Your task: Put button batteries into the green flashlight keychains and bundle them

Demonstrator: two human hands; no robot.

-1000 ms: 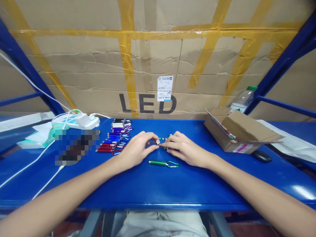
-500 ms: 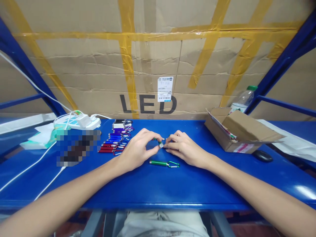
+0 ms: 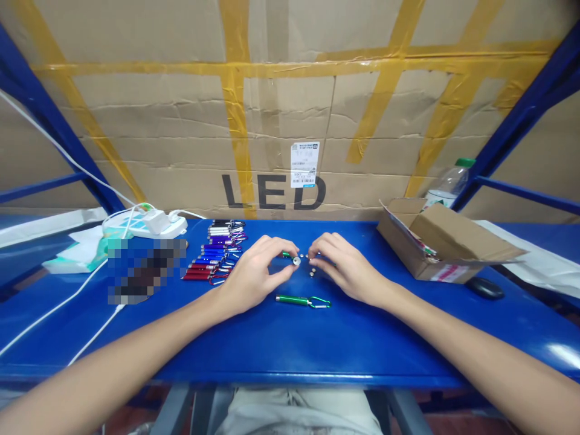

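Note:
My left hand (image 3: 260,266) is closed in a pinch on a small flashlight part (image 3: 296,261), whose round silver end faces me. A bit of green metal (image 3: 286,254) shows by its fingertips; the fingers hide the rest. Just to the right, my right hand (image 3: 342,266) holds its thumb and fingertips close together, apart from the left hand; what they pinch is too small to make out. Small silver discs like button cells (image 3: 312,272) lie under the right fingertips. Nearer to me, a green keychain flashlight (image 3: 292,299) with a carabiner (image 3: 320,303) lies flat on the blue table (image 3: 290,344).
Several keychain flashlights (image 3: 212,257) in red, blue, purple, silver and black lie in a column at left. Beyond them are a white power strip (image 3: 174,227), cables and a tissue pack (image 3: 75,257). An open cardboard box (image 3: 448,241), black mouse (image 3: 484,287) and bottle (image 3: 448,181) stand at right.
My right hand has drawn back slightly to the right from the flashlight part, uncovering the small silver discs. The left hand keeps its pinch in nearly the same place.

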